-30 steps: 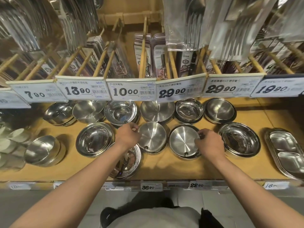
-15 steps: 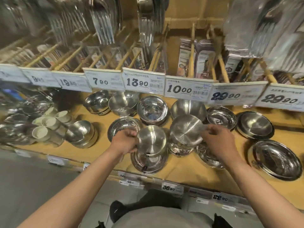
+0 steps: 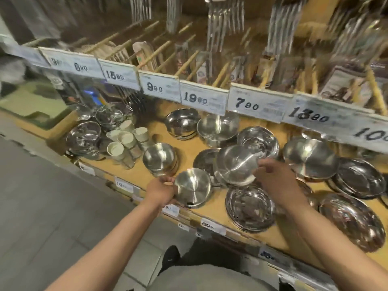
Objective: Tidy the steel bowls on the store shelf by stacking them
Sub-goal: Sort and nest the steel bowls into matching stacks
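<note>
Your left hand [image 3: 160, 191] has its fingers [image 3: 168, 179] clenched on the rim of a small steel bowl [image 3: 192, 186], held at the front edge of the shelf [image 3: 134, 171], and the fingers [image 3: 265, 164] of your right hand [image 3: 275, 177] grasp a second bowl [image 3: 236, 164], tilted in the air just above the bowls lying behind them. The steel looks smooth, and each grip is only on a thin rim. If a tilted bowl slides from your fingers, it may knock the bowls beneath or fall off the shelf.
</note>
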{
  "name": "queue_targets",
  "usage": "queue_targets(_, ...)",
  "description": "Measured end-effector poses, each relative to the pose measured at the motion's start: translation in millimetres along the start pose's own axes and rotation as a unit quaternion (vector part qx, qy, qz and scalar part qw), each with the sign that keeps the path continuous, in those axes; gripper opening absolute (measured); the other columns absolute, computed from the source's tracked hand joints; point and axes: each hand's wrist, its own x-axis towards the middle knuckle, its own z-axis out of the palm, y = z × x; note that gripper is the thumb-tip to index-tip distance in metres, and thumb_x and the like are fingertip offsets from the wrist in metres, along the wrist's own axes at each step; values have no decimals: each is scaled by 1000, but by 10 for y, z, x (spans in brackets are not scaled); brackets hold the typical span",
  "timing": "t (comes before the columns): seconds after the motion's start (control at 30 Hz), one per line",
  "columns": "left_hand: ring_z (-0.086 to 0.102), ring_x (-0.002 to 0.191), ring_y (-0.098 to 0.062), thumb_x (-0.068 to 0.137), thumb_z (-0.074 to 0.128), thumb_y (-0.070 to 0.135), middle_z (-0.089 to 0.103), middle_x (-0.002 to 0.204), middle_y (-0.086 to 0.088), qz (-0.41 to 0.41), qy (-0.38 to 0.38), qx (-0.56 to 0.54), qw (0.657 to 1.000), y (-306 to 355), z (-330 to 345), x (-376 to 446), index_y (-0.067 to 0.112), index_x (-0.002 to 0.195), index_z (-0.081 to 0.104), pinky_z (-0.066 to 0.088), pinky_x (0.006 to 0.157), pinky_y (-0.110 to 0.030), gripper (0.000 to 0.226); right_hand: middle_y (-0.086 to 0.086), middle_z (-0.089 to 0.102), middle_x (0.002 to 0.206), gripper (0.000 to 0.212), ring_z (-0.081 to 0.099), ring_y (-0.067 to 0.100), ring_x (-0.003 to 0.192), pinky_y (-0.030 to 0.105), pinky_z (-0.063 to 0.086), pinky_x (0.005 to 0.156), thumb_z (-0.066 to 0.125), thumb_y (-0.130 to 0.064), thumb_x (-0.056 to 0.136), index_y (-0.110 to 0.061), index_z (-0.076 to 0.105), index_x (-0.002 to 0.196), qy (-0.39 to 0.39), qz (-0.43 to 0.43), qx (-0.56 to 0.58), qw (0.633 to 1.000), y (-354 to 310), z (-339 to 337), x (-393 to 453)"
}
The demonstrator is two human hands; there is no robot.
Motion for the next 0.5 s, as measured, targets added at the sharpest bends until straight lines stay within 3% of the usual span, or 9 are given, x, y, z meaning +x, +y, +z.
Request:
queue_targets(0.1,59,47,-19,78,66,3,69,68,-12,-4,-8,21,1000,-90,-183,211,16,88,70,45,46,-23,17,-2,58,62,11,48,14,58,29,33,54,62,-15,90,-11,69,82,-3,19,-42,999,-135,353,-72)
queue_targets(0.2,70,69,-31,79,69,14,75,78,-10,29,-35,41,998,-190,-273,429,20,80,72,59,63,-42,7,-9,52,48,28,49,9,52,25,34,51,62,-12,88,-16,57,61,9,42,-38,998,-239,719,-128)
queue_targets(0.27,70,76,-30,78,73,28,77,83,-7,55,-57,60,995,-273,-303,543,22,77,72,60,75,-48,6,-12,55,45,36,48,-2,45,17,34,47,65,-12,89,-19,56,55,17,43,-22,999,-288,945,-158)
queue_targets(0.33,72,76,-27,78,72,33,76,80,-1,63,-78,72,992,-357,-305,646,26,75,71,61,75,-48,7,-13,62,53,32,56,-1,53,23,42,57,66,-18,91,-24,62,59,7,49,-31,998,-298,1152,-185)
queue_targets(0.4,72,72,-25,78,71,36,74,73,3,56,-90,70,992,-419,-313,703,33,75,70,62,72,-47,5,-8,72,66,17,69,12,67,29,52,65,68,-24,91,-25,70,74,6,69,-37,997,-264,1338,-206)
queue_targets(0.5,70,78,-29,80,72,24,74,77,0,50,-105,59,991,-490,-329,747,28,74,66,57,77,-45,10,-11,72,63,11,66,-2,59,11,45,55,69,-24,91,-21,74,83,18,76,-47,996,-210,1579,-272)
